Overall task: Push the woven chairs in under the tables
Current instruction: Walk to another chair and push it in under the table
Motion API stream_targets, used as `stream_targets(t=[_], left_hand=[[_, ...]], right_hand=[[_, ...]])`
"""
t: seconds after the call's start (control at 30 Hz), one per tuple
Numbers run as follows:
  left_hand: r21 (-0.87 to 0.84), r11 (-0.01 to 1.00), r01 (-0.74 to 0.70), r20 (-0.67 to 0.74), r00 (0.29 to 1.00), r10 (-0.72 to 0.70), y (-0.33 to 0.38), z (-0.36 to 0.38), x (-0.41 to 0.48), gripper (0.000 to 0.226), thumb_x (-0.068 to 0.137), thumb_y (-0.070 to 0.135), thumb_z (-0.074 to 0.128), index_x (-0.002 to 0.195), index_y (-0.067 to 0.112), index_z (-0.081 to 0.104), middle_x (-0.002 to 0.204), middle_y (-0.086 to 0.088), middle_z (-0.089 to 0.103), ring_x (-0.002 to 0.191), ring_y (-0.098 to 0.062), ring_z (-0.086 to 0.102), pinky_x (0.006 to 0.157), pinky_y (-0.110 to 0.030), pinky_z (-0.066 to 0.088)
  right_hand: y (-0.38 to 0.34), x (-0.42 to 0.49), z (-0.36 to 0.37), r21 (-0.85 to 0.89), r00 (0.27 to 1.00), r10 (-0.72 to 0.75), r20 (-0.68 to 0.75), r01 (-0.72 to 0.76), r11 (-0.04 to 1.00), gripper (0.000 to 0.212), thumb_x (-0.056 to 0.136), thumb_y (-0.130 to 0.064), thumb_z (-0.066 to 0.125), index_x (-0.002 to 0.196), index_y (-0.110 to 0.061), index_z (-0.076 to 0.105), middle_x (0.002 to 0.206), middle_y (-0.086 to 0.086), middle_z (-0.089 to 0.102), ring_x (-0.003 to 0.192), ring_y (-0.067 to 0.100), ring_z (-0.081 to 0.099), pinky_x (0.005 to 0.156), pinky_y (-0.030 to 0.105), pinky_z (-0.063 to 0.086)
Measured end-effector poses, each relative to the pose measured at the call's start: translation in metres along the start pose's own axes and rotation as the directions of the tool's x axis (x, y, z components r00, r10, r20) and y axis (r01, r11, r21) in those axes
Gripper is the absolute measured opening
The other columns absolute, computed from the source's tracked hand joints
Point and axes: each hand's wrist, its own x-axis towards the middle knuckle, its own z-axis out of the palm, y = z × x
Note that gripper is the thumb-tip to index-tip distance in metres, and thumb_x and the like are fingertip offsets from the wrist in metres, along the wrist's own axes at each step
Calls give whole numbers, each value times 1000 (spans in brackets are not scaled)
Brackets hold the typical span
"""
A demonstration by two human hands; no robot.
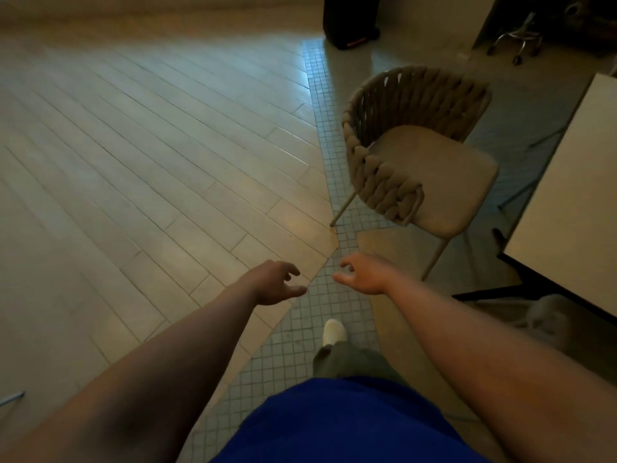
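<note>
Chair (419,152) stands pulled out beside the table (567,182), seat facing its edge. Left hand (275,282) and right hand (362,274) reach forward, fingers loosely spread, holding nothing.

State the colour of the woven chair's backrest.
The woven chair's backrest is beige, seen best in the head view.

A beige woven chair (430,168) with a thick braided wraparound back, padded seat and thin legs is standing upright just left of the pale-topped table (574,182), sitting clear of it, open front facing the table's edge.
</note>
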Motion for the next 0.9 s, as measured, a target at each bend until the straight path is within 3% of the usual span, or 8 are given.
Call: stream_targets(t=[0.47,0.67,0.8,0.9], left_hand=[[122,987,-103,16,995,102,-64,-235,215,61,93,58,64,142,23,57,137,-3,65,123,-22,61,107,-42,49],[233,938,-257,122,965,234,-88,-349,332,62,90,58,68,141,22,59,136,-4,66,125,-22,61,109,-40,47],[331,871,-363,199,929,312,-78,-421,399,61,91,57,68,141,24,59,136,-3,66,127,-22,58,111,-44,46],[378,807,-454,248,889,384,-53,-459,444,61,91,57,68,140,23,59,136,-4,66,126,-22,59,112,-43,46]], right_hand=[[-53,228,-168,77,992,119,-50,-115,990,67,89,-64,53,140,-19,53,143,6,54,130,26,50,107,44,43],[-70,319,-220,277,951,290,-107,-252,927,66,92,-59,55,142,-17,50,144,10,52,127,26,51,104,38,44],[-75,360,-254,484,909,400,-114,-300,822,68,92,-58,57,145,-17,47,148,9,47,121,24,56,90,31,49],[-71,381,-282,524,874,464,-141,-332,785,68,92,-58,56,146,-18,47,128,2,60,113,17,56,89,31,46]])
